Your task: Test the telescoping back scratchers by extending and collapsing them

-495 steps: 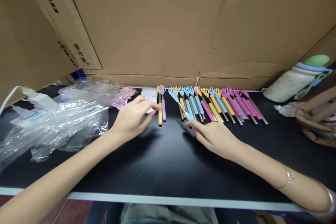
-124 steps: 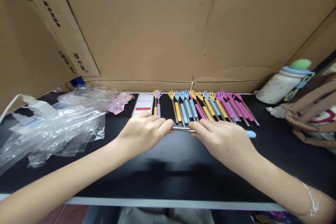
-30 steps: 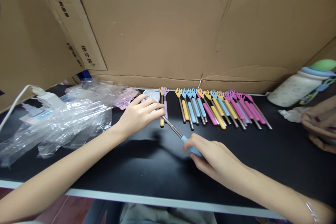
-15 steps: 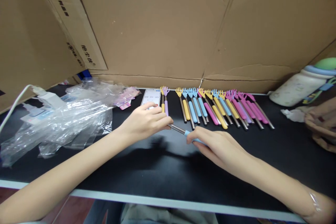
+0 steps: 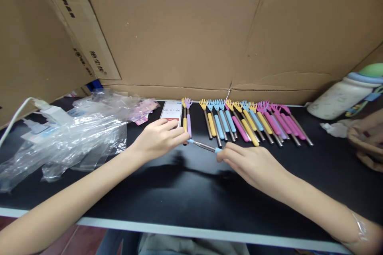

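Both hands hold one blue telescopic back scratcher (image 5: 204, 146) just above the black table (image 5: 185, 191). My left hand (image 5: 160, 138) pinches its blue claw end. My right hand (image 5: 253, 163) is wrapped round its blue handle, which is mostly hidden. Only a short length of steel shaft shows between the hands. Behind them a row of back scratchers (image 5: 251, 121) with yellow, blue, pink and purple handles lies side by side. Two more, a yellow and a purple back scratcher (image 5: 187, 117), lie apart on the left.
A phone (image 5: 172, 110) with a running timer lies left of the scratchers. A heap of clear plastic bags (image 5: 74, 131) and a white charger (image 5: 50, 113) fill the left side. Cardboard sheets (image 5: 191, 28) wall off the back. A bottle (image 5: 341, 93) and a bag (image 5: 366, 139) sit at the right.
The hands have come closer together and the scratcher's steel shaft has grown shorter. It has swung from slanting toward me to lying nearly level, nearer the row.
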A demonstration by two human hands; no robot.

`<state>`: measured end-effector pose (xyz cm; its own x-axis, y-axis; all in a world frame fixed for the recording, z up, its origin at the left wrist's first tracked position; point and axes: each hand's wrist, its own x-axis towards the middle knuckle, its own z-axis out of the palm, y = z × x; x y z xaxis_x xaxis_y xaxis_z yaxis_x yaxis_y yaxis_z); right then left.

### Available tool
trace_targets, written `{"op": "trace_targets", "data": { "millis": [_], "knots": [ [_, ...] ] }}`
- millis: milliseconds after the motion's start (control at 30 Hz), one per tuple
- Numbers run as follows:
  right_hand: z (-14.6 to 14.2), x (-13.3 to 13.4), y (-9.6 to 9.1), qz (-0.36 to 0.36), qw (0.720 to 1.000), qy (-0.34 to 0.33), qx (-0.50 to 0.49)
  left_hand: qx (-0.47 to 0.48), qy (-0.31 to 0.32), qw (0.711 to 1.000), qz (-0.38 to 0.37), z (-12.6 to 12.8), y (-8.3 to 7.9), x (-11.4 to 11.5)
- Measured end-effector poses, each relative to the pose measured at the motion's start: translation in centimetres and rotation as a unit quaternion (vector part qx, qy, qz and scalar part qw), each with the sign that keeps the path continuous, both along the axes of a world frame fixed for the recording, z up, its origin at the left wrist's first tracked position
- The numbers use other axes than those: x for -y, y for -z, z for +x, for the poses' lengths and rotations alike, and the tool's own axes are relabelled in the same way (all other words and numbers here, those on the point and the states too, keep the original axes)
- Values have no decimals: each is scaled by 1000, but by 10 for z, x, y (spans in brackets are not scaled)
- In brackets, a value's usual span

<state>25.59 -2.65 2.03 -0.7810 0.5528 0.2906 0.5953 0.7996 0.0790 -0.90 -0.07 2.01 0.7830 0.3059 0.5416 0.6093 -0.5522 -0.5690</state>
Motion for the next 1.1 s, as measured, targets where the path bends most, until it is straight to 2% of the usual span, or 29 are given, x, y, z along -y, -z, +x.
{"op": "trace_targets", "data": {
  "millis": [200,333,467,600,700,900,1100],
  "knots": [
    [-1,2,1,-22,999,20,-35,29,-15,999,-5,-3,2,-3],
    [-1,4,-4,-135,987,6,-82,50,-17,998,-20,-6,-1,-7],
    [0,7,-10,-266,955,-33,-126,65,-2,997,-45,-10,-2,-11],
    [-4,11,-12,-328,934,-93,-103,70,14,995,-70,-8,2,-13],
    [-11,16,-11,-313,943,-87,-70,56,12,996,-74,-4,9,-15],
    [-19,20,6,-235,970,-11,-57,46,-4,998,-47,5,20,-11],
    [-25,3,21,-143,986,55,-72,56,70,996,12,9,15,4]
  ]
}}
